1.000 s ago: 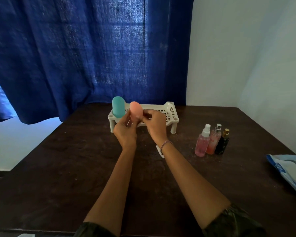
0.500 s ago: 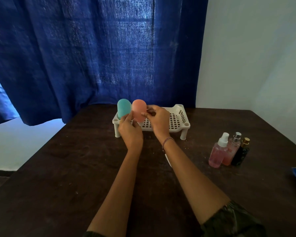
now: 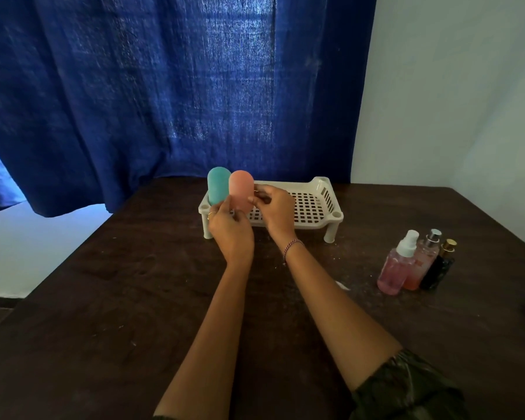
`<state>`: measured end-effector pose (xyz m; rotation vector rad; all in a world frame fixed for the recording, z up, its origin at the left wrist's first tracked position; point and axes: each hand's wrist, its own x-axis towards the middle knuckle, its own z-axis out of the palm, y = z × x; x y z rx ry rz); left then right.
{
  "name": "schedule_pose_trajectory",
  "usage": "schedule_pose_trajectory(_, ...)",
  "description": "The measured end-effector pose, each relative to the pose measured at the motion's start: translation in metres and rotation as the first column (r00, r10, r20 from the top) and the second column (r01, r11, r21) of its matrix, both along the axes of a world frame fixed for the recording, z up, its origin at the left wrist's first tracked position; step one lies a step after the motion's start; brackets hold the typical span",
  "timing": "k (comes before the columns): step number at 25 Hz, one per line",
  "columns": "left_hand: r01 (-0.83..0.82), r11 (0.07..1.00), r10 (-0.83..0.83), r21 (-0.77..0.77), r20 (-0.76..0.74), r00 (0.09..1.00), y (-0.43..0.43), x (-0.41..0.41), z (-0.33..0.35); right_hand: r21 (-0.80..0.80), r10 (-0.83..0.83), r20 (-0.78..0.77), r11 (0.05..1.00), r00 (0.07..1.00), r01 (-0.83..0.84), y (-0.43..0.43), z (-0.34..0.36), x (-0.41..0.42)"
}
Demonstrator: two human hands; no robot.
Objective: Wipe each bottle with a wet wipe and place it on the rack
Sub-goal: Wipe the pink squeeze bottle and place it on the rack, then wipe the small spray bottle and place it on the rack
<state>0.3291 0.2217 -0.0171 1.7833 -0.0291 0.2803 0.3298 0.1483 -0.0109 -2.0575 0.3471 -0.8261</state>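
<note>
Head-camera view looked down over two bare forearms onto a dark brown wooden table [image 3: 134, 298], its surface scuffed and dusty. A heavy, coarse-woven blue curtain [image 3: 164, 86] hung behind it, beside a plain pale wall [image 3: 452, 101].

A white plastic rack [image 3: 312, 204] with a perforated grid floor and short round legs stood at the table's far middle. At its left end stood a smooth, matte teal bottle [image 3: 217, 189] with a rounded, capsule-like top. Just beside it, and touching or nearly so, was a matching pink capsule-shaped bottle [image 3: 240, 187].

The left hand [image 3: 229, 231], wearing a thin ring, gripped the pink bottle's lower part from below. The right hand [image 3: 275, 207], with a braided band at the wrist, pinched its fingertips together against the bottle's right side; whether a wipe lay between them could not be told.

To the right, well apart from the rack, three upright spray bottles clustered: a clear pink one with a white pump [image 3: 396, 265], a pink-orange one with a silver cap [image 3: 423, 262], and a dark one with a gold cap [image 3: 440, 265].
</note>
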Motion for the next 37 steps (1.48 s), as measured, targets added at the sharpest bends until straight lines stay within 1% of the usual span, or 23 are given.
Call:
schedule_pose_trajectory(5, -0.015, 1.000, 0.014, 0.013, 0.024, 1.000, 0.002, -0.002, 0.000, 0.020, -0.014, -0.045, 1.000, 0.999, 0.015, 0.003, -0.002, -0.002)
schedule_pose_trajectory(8, -0.032, 0.999, 0.030, 0.031, 0.059, 0.998, 0.004, -0.006, 0.001, 0.012, -0.068, -0.071, 0.998, 0.995, 0.069, 0.000, 0.002, -0.010)
schedule_pose_trajectory(12, -0.029, 0.999, 0.024, 0.043, 0.118, 0.993, 0.003, -0.020, 0.005, -0.011, -0.089, 0.006, 0.996, 0.996, 0.089, -0.004, 0.012, -0.031)
schedule_pose_trajectory(14, -0.015, 0.997, 0.006, 0.072, 0.123, 0.992, 0.001, -0.031, 0.006, -0.033, -0.091, 0.036, 0.995, 0.995, 0.092, -0.004, 0.016, -0.045)
schedule_pose_trajectory(19, 0.022, 0.994, -0.036, 0.110, 0.133, 0.990, -0.004, -0.062, 0.008, -0.082, -0.095, 0.052, 0.992, 0.994, 0.099, -0.002, 0.021, -0.084)
schedule_pose_trajectory(24, 0.072, 0.991, -0.095, 0.115, 0.208, 0.974, -0.017, -0.100, 0.019, -0.121, -0.105, 0.084, 0.986, 0.991, 0.114, -0.010, 0.028, -0.125)
schedule_pose_trajectory(26, 0.117, 0.986, -0.144, 0.120, 0.248, 0.958, -0.025, -0.112, 0.020, -0.159, -0.127, 0.119, 0.977, 0.985, 0.145, -0.019, 0.032, -0.143)
schedule_pose_trajectory(29, 0.192, 0.971, -0.227, 0.142, 0.302, 0.926, -0.041, -0.129, 0.019, -0.306, -0.198, 0.155, 0.922, 0.968, 0.237, -0.038, 0.038, -0.173)
schedule_pose_trajectory(31, 0.246, 0.955, -0.288, 0.165, 0.329, 0.899, -0.051, -0.141, 0.017, -0.412, -0.272, 0.108, 0.863, 0.956, 0.292, -0.054, 0.044, -0.191)
schedule_pose_trajectory(33, 0.314, 0.933, -0.354, 0.175, 0.302, 0.885, -0.062, -0.152, 0.015, -0.508, -0.366, -0.011, 0.803, 0.930, 0.311, -0.068, 0.044, -0.209)
schedule_pose_trajectory(35, 0.386, 0.902, -0.425, 0.193, 0.243, 0.872, -0.071, -0.160, 0.013, -0.538, -0.413, -0.168, 0.799, 0.895, 0.268, -0.081, 0.040, -0.222)
schedule_pose_trajectory(37, 0.428, 0.868, -0.480, 0.253, 0.200, 0.854, -0.080, -0.163, 0.012, -0.508, -0.398, -0.234, 0.828, 0.887, 0.237, -0.092, 0.033, -0.223)
